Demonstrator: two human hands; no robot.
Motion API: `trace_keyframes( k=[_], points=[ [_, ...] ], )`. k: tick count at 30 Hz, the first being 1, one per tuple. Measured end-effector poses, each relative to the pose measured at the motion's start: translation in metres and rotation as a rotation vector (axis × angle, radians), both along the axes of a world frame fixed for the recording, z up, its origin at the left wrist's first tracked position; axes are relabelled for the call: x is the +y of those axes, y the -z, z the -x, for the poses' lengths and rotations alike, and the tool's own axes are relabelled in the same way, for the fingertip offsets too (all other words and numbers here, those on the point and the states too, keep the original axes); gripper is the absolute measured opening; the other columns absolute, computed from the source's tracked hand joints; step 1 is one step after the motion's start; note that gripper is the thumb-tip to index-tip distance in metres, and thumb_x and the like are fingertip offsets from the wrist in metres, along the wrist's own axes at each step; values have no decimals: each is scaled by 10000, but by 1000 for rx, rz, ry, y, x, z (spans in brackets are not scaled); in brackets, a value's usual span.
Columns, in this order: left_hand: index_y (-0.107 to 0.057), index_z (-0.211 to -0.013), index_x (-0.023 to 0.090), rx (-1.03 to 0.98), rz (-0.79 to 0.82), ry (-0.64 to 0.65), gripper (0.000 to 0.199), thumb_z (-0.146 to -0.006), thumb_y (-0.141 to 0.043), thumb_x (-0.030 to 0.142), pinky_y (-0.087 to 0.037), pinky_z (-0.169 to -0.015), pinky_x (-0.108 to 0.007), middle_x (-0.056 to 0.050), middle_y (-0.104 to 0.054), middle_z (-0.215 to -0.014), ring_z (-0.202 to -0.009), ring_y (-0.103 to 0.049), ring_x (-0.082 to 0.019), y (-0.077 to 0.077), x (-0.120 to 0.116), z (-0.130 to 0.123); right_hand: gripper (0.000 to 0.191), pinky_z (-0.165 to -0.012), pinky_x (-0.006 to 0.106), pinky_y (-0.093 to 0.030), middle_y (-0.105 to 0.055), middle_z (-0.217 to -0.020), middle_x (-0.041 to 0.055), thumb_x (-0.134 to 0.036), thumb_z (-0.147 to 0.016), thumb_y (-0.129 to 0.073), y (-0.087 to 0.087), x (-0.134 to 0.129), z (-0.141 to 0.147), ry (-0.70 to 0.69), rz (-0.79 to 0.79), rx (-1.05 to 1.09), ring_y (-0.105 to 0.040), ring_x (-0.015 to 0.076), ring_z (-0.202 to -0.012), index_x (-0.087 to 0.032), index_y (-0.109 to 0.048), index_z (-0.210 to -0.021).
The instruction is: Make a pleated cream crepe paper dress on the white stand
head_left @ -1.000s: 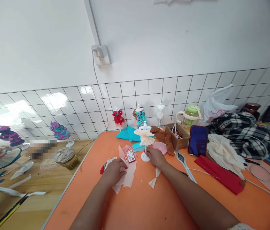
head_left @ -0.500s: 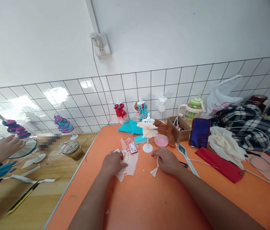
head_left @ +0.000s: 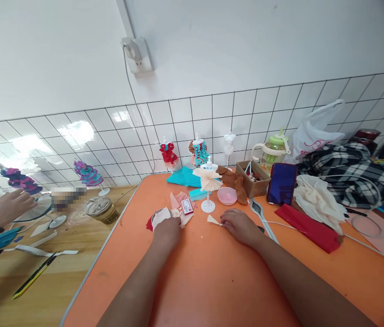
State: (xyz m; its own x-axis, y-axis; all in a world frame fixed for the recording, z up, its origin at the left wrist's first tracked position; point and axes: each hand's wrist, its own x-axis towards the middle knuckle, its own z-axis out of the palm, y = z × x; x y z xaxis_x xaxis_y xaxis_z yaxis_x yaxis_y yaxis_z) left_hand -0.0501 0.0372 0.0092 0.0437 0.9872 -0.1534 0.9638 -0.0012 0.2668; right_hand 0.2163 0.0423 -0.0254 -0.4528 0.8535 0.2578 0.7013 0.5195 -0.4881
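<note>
My left hand point(head_left: 167, 232) is closed on a pale pink sheet of crepe paper point(head_left: 161, 216), which lies bunched over a round-rimmed object, mostly hidden, with a bit of red paper point(head_left: 149, 223) beside it. My right hand point(head_left: 240, 225) pinches a small gathered piece of cream crepe paper point(head_left: 213, 220); its flared end points left. Between and beyond the hands stands a small white dress form point(head_left: 208, 206) wearing a pleated cream skirt point(head_left: 209, 180). Close to my left fingers is a small red and white box point(head_left: 187, 206).
Behind are a pink bowl point(head_left: 227, 196), blue paper point(head_left: 183, 177), brown paper point(head_left: 234, 181), a cardboard box point(head_left: 253, 184) and other dress forms. Scissors point(head_left: 263, 219), a phone point(head_left: 281, 184) and red paper point(head_left: 309, 228) lie right. Another person's hand point(head_left: 10, 209) is at the left table.
My left hand has drawn the pale sheet together, baring the round rim and red paper. The cream piece in my right hand has swung from pointing down to pointing left.
</note>
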Motion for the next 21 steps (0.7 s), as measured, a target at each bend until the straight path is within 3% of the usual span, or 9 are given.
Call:
trace_keyframes(
  k=[4,8,10,12,13,17,21],
  points=[
    [-544,-760,209,-116,-72,65,176,-814,-422,324,-385,-615,-291,-43,-607,-802,-747,-555,-201,-23,-3,12,168,-769,298,-407,-660,-872,46,-234,-834,-496,6,4,-4,79,10,62,-559,186,-869,-200,-659,-854],
    [-532,-847,215,-414,-212,340,170,-860,-392,312,-439,-751,-286,-30,-602,-953,-876,-552,-169,-37,-20,-1,178,-752,293,-425,-665,-897,38,-252,-823,-489,9,7,-5,198,37,146,-579,182,-852,-211,-656,-871],
    [-545,-901,212,-391,-291,530,145,-855,-412,249,-415,-861,-314,-45,-610,-1038,-984,-538,-180,-31,-29,-17,179,-755,298,-431,-669,-906,39,-274,-817,-492,8,8,-6,269,22,194,-586,189,-857,-211,-653,-863],
    [-571,-925,217,-252,-268,789,174,-837,-427,175,-366,-943,-349,-45,-623,-1087,-1093,-507,-197,-17,-34,-34,188,-774,307,-433,-673,-921,46,-295,-815,-494,5,9,-8,330,-4,245,-591,197,-875,-203,-648,-869],
    [-579,-947,218,-181,-256,855,204,-832,-425,149,-357,-953,-363,-52,-618,-1126,-1137,-488,-207,-9,-36,-41,192,-782,310,-434,-674,-929,50,-302,-813,-496,3,8,-9,349,-15,265,-593,200,-883,-198,-646,-874],
    [-581,-1008,221,-50,-200,916,237,-832,-438,151,-356,-958,-389,-53,-584,-1216,-1199,-454,-228,14,-38,-55,179,-773,299,-436,-678,-910,45,-293,-807,-502,-5,3,-10,257,9,272,-597,191,-868,-194,-642,-858],
    [-575,-984,232,-202,-126,882,206,-793,-546,302,-404,-899,-328,-29,-608,-1160,-1089,-529,-211,12,-38,-51,161,-734,264,-428,-683,-889,19,-271,-799,-514,-9,-6,-4,-3,185,181,-597,165,-823,-213,-651,-860]
  ],
)
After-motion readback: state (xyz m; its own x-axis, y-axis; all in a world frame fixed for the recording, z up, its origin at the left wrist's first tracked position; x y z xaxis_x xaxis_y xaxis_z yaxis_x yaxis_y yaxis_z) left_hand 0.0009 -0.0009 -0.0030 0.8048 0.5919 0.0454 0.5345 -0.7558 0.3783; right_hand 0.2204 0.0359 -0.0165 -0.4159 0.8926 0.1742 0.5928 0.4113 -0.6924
